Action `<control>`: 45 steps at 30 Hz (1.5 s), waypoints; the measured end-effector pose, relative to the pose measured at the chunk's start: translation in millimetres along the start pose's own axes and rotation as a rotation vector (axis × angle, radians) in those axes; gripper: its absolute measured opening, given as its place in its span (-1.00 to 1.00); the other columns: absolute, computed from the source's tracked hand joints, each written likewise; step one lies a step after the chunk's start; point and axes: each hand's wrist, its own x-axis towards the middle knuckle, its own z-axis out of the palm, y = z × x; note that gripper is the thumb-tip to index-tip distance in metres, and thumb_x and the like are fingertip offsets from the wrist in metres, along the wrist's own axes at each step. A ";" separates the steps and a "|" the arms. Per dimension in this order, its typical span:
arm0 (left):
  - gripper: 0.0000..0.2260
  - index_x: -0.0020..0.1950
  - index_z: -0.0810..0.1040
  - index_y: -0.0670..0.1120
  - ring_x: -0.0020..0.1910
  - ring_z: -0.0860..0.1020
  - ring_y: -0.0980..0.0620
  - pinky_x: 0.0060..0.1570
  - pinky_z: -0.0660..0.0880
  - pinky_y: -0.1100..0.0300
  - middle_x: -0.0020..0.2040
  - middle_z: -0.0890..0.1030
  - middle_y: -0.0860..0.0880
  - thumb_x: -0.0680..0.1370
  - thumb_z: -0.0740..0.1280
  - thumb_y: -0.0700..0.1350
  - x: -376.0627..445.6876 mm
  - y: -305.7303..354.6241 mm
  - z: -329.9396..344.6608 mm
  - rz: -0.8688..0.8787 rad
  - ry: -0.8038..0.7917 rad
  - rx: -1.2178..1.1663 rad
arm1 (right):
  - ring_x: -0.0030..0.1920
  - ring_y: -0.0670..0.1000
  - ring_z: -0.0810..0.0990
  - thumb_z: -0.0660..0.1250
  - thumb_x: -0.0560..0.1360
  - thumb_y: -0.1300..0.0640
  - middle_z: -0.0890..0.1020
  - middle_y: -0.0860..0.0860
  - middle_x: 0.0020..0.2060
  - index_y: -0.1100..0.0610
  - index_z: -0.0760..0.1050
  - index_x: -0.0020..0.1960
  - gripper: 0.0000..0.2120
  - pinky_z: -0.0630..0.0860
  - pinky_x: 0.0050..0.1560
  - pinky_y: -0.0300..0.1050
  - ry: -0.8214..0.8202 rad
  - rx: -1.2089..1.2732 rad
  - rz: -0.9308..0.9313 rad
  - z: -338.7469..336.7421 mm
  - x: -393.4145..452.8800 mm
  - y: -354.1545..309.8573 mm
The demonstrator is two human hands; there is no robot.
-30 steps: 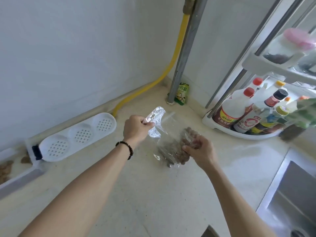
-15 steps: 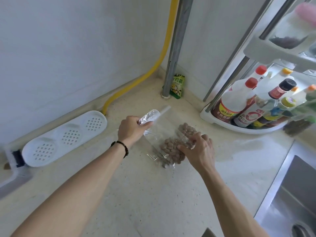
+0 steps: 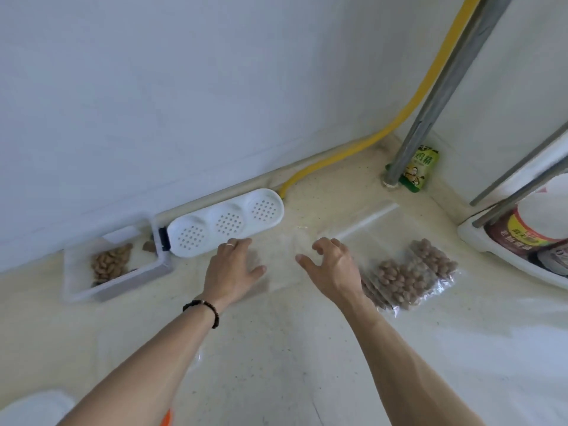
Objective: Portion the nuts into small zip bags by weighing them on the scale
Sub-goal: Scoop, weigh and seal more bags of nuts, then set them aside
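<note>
Two hands, left hand (image 3: 231,267) and right hand (image 3: 333,267), hovered with fingers spread, holding nothing, over the tabletop (image 3: 276,348), the filled nut bags (image 3: 408,278) lying just right of the right hand.

A pale speckled countertop (image 3: 276,358) is seen running into a tiled corner. Filled zip bags of nuts (image 3: 408,279) are laid flat on it. Left of these bags, a white perforated lid (image 3: 226,222) is found against the wall, and further left a white container (image 3: 113,269) with loose nuts. Behind the bags, a green packet (image 3: 421,167) is stood in the corner; to their right, a white rack base (image 3: 510,256) is set.
</note>
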 end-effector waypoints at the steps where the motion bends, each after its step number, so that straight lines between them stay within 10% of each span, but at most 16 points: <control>1: -0.28 0.50 0.26 -0.08 0.41 0.29 -0.09 0.30 0.34 0.04 0.43 0.36 -0.09 0.44 0.42 0.16 -2.4 -9.3 -0.7 -0.008 -0.020 0.061 | 0.20 0.08 0.50 0.39 0.48 -0.19 0.58 0.06 0.14 0.14 0.50 0.25 -0.50 0.52 0.10 0.02 -0.023 -0.021 -0.016 9.7 1.6 -4.7; 6: -0.02 0.57 0.01 -0.07 0.48 0.21 -0.12 0.44 0.13 -0.07 0.50 0.26 -0.13 0.34 0.43 0.29 -7.6 -28.2 7.6 -0.083 -0.112 0.293 | 0.24 0.10 0.40 0.40 0.45 -0.20 0.49 0.04 0.20 0.12 0.42 0.28 -0.45 0.38 0.20 0.00 -0.112 -0.225 -0.052 42.3 6.4 -14.5; 14: -0.32 0.34 0.41 -0.05 0.16 0.45 -0.05 0.28 0.21 0.04 0.14 0.45 -0.04 0.32 0.51 0.19 -5.2 -23.8 10.9 0.048 0.114 0.370 | 0.22 0.11 0.45 0.44 0.46 0.01 0.55 0.03 0.13 0.13 0.44 0.25 -0.58 0.33 0.21 0.03 -0.119 -0.179 0.004 53.7 6.1 -14.1; 18: -0.84 0.10 0.57 -0.06 -0.02 0.54 -0.01 0.02 0.25 0.12 -0.02 0.52 0.02 0.54 0.33 -0.20 -6.6 -24.0 1.5 0.116 0.252 0.110 | 0.22 0.12 0.47 0.39 0.50 0.08 0.55 0.06 0.16 0.13 0.46 0.29 -0.61 0.38 0.23 0.04 -0.089 -0.048 0.047 48.3 0.9 -11.2; 29: -0.87 -0.09 0.59 0.01 -0.28 0.58 0.02 -0.17 0.53 0.16 -0.27 0.60 0.02 0.59 0.30 -0.18 -59.5 -54.2 -85.5 0.053 0.096 -0.501 | 0.32 0.04 0.41 0.43 0.45 -0.05 0.43 0.04 0.30 0.09 0.17 0.49 -0.27 0.45 0.27 0.04 0.096 0.497 0.147 23.2 -49.7 -85.6; 35: -0.89 -0.09 0.60 -0.04 -0.37 0.49 0.09 -0.25 0.49 0.18 -0.31 0.58 -0.07 0.57 0.34 -0.23 -126.8 -119.7 -132.3 0.069 0.109 -0.577 | -0.28 -0.05 0.64 0.40 0.49 0.20 0.65 0.15 -0.16 0.15 0.53 0.16 -0.76 0.58 -0.22 -0.19 -0.010 0.596 0.068 35.1 -109.3 -148.5; 45: -0.91 -0.10 0.60 -0.01 -0.35 0.50 0.12 -0.22 0.47 0.20 -0.33 0.59 0.01 0.44 0.47 -0.14 -251.1 -273.1 -177.3 -0.080 0.119 -0.517 | -0.42 -0.04 0.48 0.37 0.49 0.30 0.58 0.10 -0.32 0.34 0.56 -0.11 -0.92 0.46 -0.43 -0.29 -0.160 0.617 0.074 133.5 -221.7 -242.5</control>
